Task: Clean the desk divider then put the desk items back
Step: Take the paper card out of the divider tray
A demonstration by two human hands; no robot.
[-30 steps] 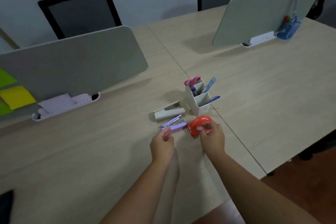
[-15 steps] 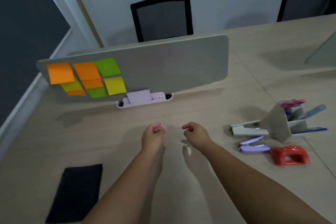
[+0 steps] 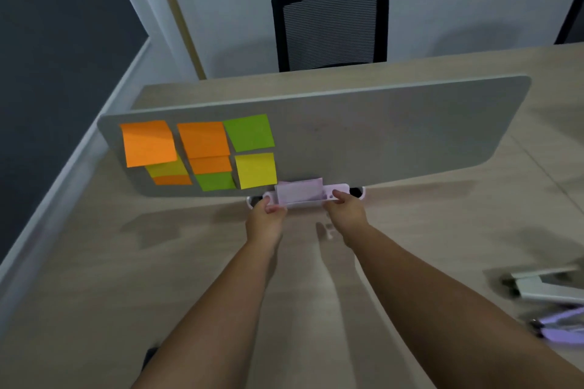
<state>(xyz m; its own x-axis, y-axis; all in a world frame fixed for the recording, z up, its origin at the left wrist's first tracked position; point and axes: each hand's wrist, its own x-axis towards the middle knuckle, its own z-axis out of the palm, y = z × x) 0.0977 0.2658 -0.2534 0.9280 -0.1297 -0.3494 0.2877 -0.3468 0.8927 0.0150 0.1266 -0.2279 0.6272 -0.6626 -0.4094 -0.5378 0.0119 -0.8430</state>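
A grey desk divider [image 3: 379, 136] stands across the wooden desk [image 3: 94, 262], with several orange, green and yellow sticky notes [image 3: 202, 148] on its left half. At its foot sits a pale lilac tray [image 3: 303, 196] holding a lilac pad. My left hand [image 3: 267, 218] grips the tray's left end and my right hand [image 3: 346, 207] grips its right end. A white stapler [image 3: 550, 287] and a purple stapler [image 3: 562, 325] lie at the right edge, partly cut off.
A black mesh chair [image 3: 331, 25] stands behind the divider against the wall. A dark cloth corner [image 3: 150, 357] peeks out beside my left forearm. The desk's left edge runs along a grey wall.
Both hands have reached forward from mid-desk to the divider's foot and closed on the lilac tray. The view has shifted left and closer, pushing the staplers to the right edge.
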